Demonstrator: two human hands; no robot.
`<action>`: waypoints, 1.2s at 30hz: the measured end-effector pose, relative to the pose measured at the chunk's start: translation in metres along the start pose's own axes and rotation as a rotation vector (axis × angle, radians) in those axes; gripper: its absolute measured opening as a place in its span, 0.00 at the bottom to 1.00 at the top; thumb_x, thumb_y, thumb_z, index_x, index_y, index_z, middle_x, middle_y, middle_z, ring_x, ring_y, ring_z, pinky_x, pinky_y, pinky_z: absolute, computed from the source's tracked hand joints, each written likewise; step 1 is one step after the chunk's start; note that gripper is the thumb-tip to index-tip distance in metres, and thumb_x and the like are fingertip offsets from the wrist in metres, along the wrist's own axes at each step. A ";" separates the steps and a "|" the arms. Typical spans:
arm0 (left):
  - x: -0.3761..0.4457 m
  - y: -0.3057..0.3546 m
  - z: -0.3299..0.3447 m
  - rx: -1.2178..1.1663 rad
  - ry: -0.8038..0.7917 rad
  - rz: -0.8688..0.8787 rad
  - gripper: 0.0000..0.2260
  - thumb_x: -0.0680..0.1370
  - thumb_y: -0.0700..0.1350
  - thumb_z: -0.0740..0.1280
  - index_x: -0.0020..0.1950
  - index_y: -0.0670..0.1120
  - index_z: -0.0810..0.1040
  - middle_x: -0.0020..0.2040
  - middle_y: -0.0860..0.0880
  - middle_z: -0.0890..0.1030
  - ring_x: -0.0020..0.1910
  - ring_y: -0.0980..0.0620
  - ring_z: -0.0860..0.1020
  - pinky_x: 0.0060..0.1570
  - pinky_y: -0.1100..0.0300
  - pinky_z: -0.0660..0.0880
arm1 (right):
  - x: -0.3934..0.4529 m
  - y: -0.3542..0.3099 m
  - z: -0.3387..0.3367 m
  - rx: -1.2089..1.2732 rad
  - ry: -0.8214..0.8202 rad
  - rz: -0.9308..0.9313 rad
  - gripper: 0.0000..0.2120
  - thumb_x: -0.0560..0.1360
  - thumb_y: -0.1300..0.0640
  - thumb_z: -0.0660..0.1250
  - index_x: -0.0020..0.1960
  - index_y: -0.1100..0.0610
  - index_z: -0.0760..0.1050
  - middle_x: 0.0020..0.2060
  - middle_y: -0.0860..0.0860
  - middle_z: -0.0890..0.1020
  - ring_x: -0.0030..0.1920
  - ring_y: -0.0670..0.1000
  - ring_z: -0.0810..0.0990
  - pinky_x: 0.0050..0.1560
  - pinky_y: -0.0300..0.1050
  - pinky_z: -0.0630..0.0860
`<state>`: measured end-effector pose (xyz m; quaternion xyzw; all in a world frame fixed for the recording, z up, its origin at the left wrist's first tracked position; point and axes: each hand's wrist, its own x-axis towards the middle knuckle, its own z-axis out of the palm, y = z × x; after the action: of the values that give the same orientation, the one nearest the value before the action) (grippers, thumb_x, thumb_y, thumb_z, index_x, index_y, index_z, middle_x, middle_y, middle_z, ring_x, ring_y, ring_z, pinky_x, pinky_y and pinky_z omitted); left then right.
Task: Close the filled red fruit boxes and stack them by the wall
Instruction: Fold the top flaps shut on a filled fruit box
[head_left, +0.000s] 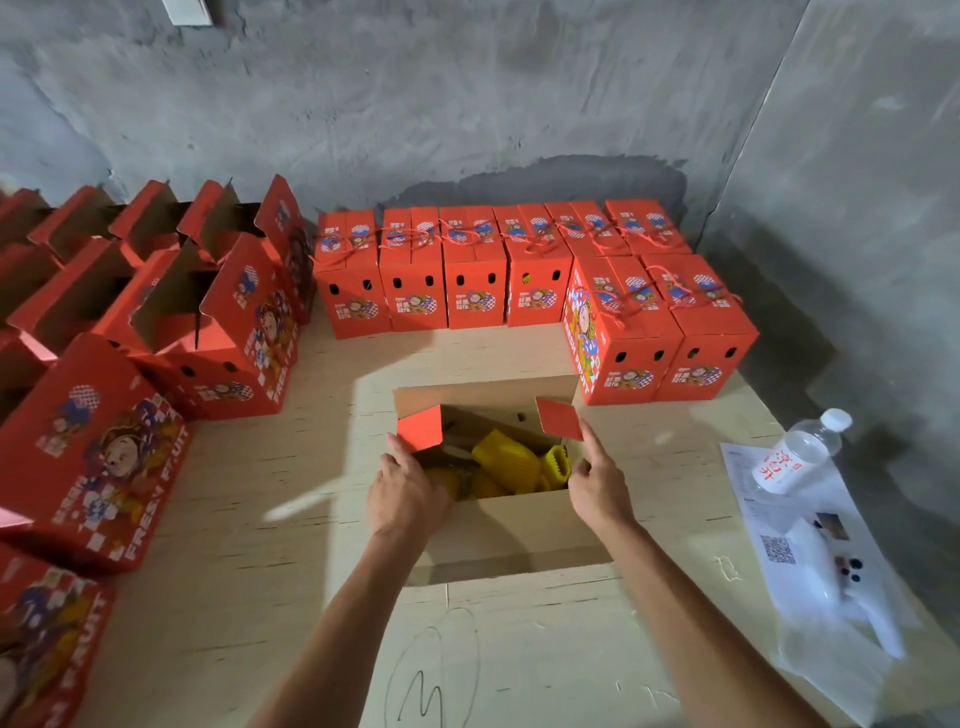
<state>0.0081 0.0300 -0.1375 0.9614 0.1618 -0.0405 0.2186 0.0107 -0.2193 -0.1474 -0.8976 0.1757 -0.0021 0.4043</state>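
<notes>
An open fruit box (511, 530) stands in front of me on the plywood table (291, 519), its brown flaps spread and yellow net-wrapped fruit (506, 462) showing inside. My left hand (405, 486) touches the small red left flap (421, 427) with its fingers. On the other side, my right hand (597, 475) has its index finger against the small red right flap (561, 418), which is folding inward. A row of closed red boxes (475, 275) tied with red cord stands by the wall. Two more closed boxes (660, 327) sit in front at the right.
Several open red boxes (197, 312) with raised flaps crowd the left side, some lying on their sides (98, 452). A water bottle (802, 449) lies on printed sheets (810, 545) with clear plastic at the right edge. Grey concrete walls close the corner.
</notes>
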 end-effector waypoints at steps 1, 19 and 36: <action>0.008 -0.007 -0.003 -0.081 -0.013 -0.025 0.26 0.81 0.43 0.59 0.78 0.37 0.60 0.66 0.35 0.75 0.62 0.34 0.77 0.58 0.47 0.73 | -0.002 -0.004 0.002 -0.023 0.042 0.031 0.30 0.85 0.61 0.58 0.82 0.41 0.57 0.74 0.53 0.75 0.58 0.58 0.82 0.47 0.47 0.81; 0.035 0.011 -0.060 -0.346 0.059 -0.104 0.12 0.82 0.39 0.60 0.59 0.37 0.80 0.58 0.32 0.82 0.58 0.32 0.80 0.54 0.49 0.75 | -0.004 -0.027 -0.031 -0.011 0.147 -0.155 0.25 0.82 0.61 0.63 0.77 0.45 0.70 0.64 0.55 0.83 0.60 0.62 0.82 0.62 0.53 0.78; 0.000 -0.023 0.002 -0.079 0.006 0.275 0.35 0.85 0.54 0.59 0.83 0.38 0.45 0.83 0.39 0.54 0.82 0.41 0.56 0.78 0.48 0.58 | -0.014 0.015 -0.011 -0.276 0.081 -0.218 0.28 0.83 0.56 0.63 0.80 0.40 0.63 0.52 0.58 0.85 0.48 0.61 0.83 0.46 0.50 0.77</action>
<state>0.0007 0.0491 -0.1491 0.9653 0.0309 -0.0009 0.2594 -0.0090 -0.2321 -0.1485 -0.9575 0.0920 -0.0581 0.2671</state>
